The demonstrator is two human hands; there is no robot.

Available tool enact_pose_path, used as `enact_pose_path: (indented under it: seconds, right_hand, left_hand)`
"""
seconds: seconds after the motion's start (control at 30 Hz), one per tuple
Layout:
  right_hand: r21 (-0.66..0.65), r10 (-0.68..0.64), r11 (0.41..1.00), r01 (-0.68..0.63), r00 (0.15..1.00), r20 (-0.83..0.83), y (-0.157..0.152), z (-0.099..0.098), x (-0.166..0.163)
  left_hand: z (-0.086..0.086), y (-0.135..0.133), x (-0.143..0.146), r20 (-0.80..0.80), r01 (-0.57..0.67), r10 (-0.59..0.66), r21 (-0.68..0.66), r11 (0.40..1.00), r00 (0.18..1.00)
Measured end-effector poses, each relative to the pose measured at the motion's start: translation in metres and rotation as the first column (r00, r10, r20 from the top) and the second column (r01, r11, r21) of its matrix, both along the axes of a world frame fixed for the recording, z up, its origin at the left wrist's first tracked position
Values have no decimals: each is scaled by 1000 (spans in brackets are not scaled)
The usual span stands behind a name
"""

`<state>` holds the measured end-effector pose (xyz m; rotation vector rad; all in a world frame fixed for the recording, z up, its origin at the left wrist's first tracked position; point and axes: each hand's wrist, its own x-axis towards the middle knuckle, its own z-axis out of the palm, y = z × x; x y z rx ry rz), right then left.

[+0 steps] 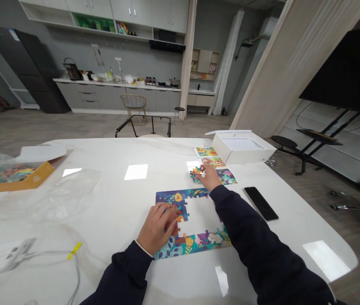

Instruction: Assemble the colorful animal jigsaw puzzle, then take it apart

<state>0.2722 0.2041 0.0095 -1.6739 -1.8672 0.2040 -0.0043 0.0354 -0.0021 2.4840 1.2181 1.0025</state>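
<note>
A colourful jigsaw puzzle (188, 245) lies flat in front of me, its pieces joined into a frame around a patch of bare white tabletop. Over the puzzle's left side rests my left hand (158, 225), palm down with slightly bent fingers and the thumb apart, holding nothing I can see. My right hand (210, 178) reaches past the far edge to a small heap of loose puzzle pieces (194, 176). Its fingertips are pinched together on a puzzle piece (203, 170), partly hidden by the fingers. Beside the heap lies a printed picture sheet (227, 176), partly covered by that hand.
An open white box (242, 148) stands at the far right, near a black phone (260, 203). On the left are an orange box (37, 176) of wrapped pieces, a crumpled clear plastic bag (68, 195), and a white power strip (4, 256) with its cable.
</note>
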Motion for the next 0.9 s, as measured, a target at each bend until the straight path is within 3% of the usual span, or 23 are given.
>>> enact_pose_path:
  seconds: [0.07, 0.17, 0.23, 0.37, 0.5, 0.63, 0.8, 0.9]
  right_hand:
    - [26, 23, 999, -22, 999, -40, -21, 10, -2]
    - [-11, 115, 993, -122, 961, -250, -68, 14, -11]
    - [-121, 135, 970, -209, 886, -443, -102, 7, -20]
    - [-305, 26, 886, -349, 694, -720, -145, -13, -43]
    - [-327, -29, 835, -443, 557, -830, -154, -21, -59]
    - [-303, -28, 812, -500, 484, -875, -151, -22, -62]
    - [-313, 1, 765, -562, 487, -874, -154, -21, -60]
    - [-361, 8, 750, -555, 553, -833, -154, -19, -56]
  left_hand:
    - [2, 0, 0, 20, -21, 21, 6, 1000, 1000]
    - [4, -1, 0, 38, -46, 45, 11, 999, 998]
    - [6, -3, 1, 37, -42, 41, 10, 999, 998]
    - [6, -7, 7, 16, 12, -11, -29, 1000, 1000]
    - [3, -9, 14, 24, 94, -92, -82, 992, 995]
    - [-2, -8, 17, 73, 102, -95, -103, 989, 993]
    - [-5, -7, 17, 142, 85, -74, -76, 993, 987]
    - [-5, -7, 16, 146, 105, -94, -69, 992, 985]
